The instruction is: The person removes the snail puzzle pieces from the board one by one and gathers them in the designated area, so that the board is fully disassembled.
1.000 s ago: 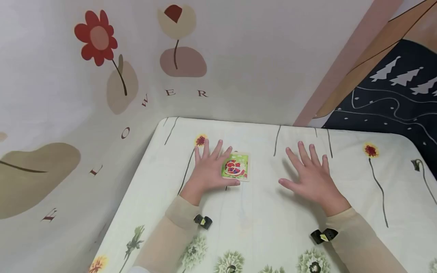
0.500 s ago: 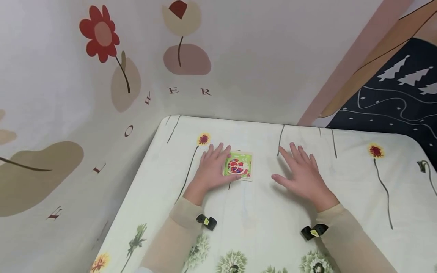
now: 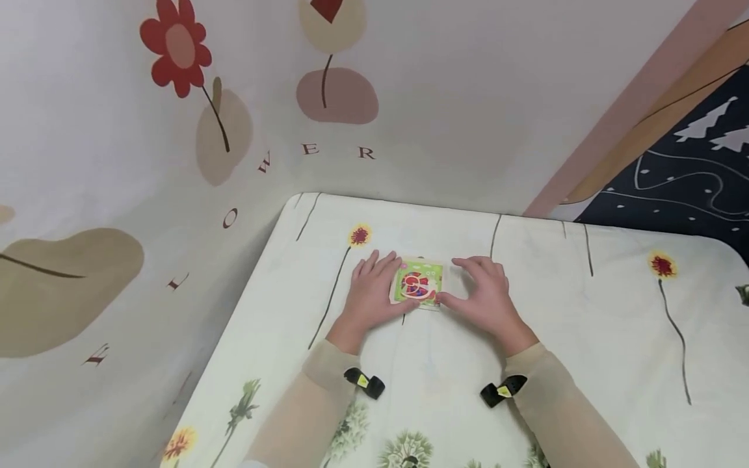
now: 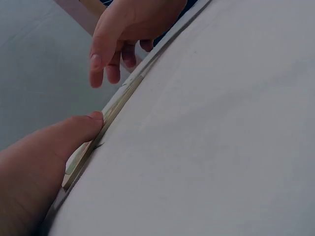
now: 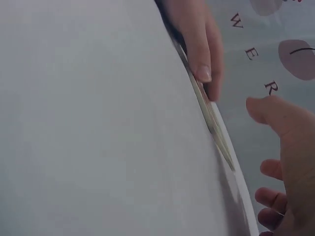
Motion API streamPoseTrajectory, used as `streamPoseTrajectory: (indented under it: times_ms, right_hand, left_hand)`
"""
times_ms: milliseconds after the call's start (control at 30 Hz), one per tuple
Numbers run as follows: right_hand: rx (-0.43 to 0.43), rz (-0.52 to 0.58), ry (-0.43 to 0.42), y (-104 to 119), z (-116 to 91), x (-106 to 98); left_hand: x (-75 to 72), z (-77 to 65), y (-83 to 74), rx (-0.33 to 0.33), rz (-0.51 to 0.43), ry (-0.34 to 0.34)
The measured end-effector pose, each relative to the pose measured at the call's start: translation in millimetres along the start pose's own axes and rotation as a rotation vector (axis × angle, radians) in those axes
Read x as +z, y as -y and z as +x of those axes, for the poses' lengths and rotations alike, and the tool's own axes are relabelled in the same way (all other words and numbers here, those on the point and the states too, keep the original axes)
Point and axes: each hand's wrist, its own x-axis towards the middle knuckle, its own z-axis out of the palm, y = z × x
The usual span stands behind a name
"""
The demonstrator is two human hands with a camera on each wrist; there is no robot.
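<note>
A small square wooden puzzle board [image 3: 419,283] lies flat on the cloth, with a red spiral-shelled picture, like a snail, on green. My left hand [image 3: 372,292] is at its left side, thumb resting on the near edge and index finger by the far left corner. In the left wrist view that thumb [image 4: 88,129] touches the thin wooden edge. My right hand [image 3: 483,296] is at the right side, thumb tip overlapping the near right corner in the head view. The right wrist view shows the right thumb [image 5: 268,110] raised apart from the board, other fingers loosely bent.
A white cloth with printed flowers covers the table [image 3: 562,292]. Behind and to the left rises a pale wall hanging [image 3: 456,130] with flowers and letters. A dark panel with white trees [image 3: 690,175] is at the back right. Each wrist wears a small black device [image 3: 364,383].
My right hand has moved left to the board's right side, its fingers drawing in from spread. My left hand's fingers have come closer together, with the thumb on the near edge. The view shifted slightly.
</note>
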Motion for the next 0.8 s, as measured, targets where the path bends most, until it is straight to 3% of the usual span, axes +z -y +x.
streamPoseTrajectory:
  times_ms: [633,800]
  right_hand:
    - [0.026,0.005,0.066,43,30,49]
    - [0.041,-0.053,0.059,52,37,59]
  left_hand:
    - [2.3,-2.1,-0.2,0.003,0.028,-0.036]
    - [3.7,-2.9,1.3,-0.001,0.022,-0.047]
